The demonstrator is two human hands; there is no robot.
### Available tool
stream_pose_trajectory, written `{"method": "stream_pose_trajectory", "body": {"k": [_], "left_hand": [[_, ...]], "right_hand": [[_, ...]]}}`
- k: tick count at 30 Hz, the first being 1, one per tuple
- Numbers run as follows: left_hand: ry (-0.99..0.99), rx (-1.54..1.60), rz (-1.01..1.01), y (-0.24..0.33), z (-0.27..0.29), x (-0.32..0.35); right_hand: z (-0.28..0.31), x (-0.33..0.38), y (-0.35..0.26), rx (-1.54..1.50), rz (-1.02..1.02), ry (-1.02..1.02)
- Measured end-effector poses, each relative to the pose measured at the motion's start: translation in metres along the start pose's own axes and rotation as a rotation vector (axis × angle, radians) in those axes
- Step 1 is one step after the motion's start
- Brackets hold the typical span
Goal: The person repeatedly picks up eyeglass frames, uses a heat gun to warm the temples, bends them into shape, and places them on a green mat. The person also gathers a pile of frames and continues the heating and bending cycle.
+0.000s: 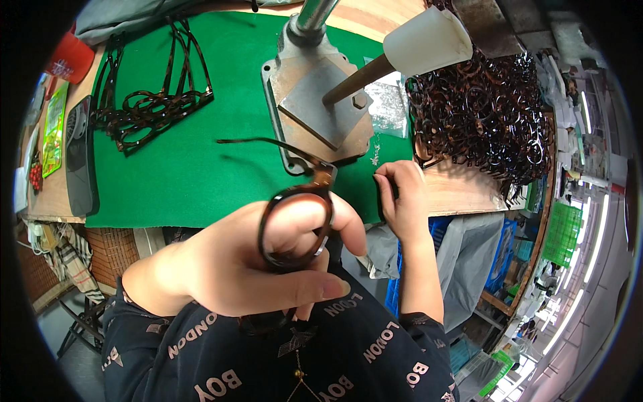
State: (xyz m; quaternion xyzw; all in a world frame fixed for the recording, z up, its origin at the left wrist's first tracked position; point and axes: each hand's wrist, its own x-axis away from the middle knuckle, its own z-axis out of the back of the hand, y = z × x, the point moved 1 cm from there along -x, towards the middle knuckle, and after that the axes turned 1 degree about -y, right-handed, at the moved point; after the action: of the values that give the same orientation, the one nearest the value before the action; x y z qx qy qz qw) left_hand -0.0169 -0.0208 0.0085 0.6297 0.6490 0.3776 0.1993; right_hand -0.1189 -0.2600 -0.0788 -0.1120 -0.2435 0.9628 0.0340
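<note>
My left hand is closed around a brown tortoiseshell eyeglass frame, lifted in front of my chest. One rim faces up, and a temple arm stretches out toward the far left over the green mat. The frame's other rim is partly hidden below my hand. At the front edge of the table my right hand rests with curled fingers, thumb and forefinger close together; anything between them is too small to make out. Just beyond those fingertips lies a little scatter of tiny metal pieces.
A metal hand press with a white-capped lever stands mid-table on the green mat. Behind the scatter lies a clear bag. Eyeglass frames are heaped right and grouped left, near a dark phone-like device and red cup.
</note>
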Motion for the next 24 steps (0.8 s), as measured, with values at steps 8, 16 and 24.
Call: {"method": "stream_pose_trajectory", "body": {"k": [8, 16, 24], "left_hand": [[-0.116, 0.008, 0.103, -0.009, -0.002, -0.007], [-0.147, -0.039, 0.013, -0.016, -0.002, -0.002], [-0.182, -0.060, 0.043, -0.016, 0.000, -0.003]], "right_hand": [[0.025, -0.026, -0.051, -0.325, 0.060, -0.036], [0.023, -0.048, -0.097, -0.761, 0.360, 0.032], [0.025, -0.045, -0.094, -0.811, 0.283, 0.005]]}}
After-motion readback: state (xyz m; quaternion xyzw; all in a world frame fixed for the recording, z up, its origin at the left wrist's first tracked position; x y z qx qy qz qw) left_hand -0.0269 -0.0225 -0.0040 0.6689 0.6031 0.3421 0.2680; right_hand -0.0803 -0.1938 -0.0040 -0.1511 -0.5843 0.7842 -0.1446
